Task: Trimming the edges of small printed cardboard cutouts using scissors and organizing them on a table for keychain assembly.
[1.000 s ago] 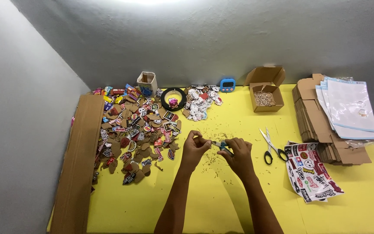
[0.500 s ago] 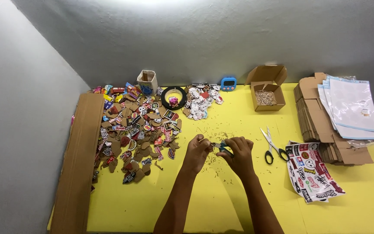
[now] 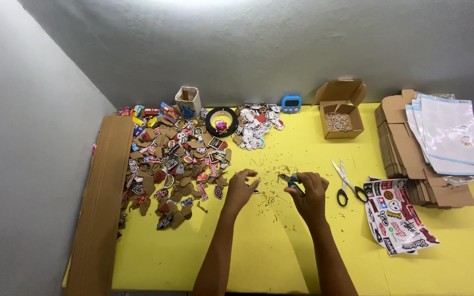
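Observation:
Both my hands hover over the middle of the yellow table (image 3: pixel 281 246). My right hand (image 3: pixel 308 193) grips small pliers with blue handles (image 3: pixel 291 180), jaws pointing left. My left hand (image 3: pixel 241 189) is just left of them, fingers curled with the thumb and forefinger pinched; whatever it pinches is too small to make out. Tiny scraps (image 3: pixel 272 186) are scattered on the table around both hands. A wide pile of cut-out stickers on brown backing (image 3: pixel 176 164) lies left of my left hand.
Black-handled scissors (image 3: pixel 346 183) and printed sticker sheets (image 3: pixel 397 216) lie to the right. Behind stand an open cardboard box (image 3: pixel 340 112), a blue timer (image 3: pixel 291 103), a black tape roll (image 3: pixel 221 121) and a small cup (image 3: pixel 188 101). Flat cardboard (image 3: pixel 102 203) lines the left edge; cardboard and plastic bags (image 3: pixel 440 142) are stacked right.
My hands have drawn slightly apart: the left hand moved a little left, the right hand with the pliers a little right. Nothing else on the table moved.

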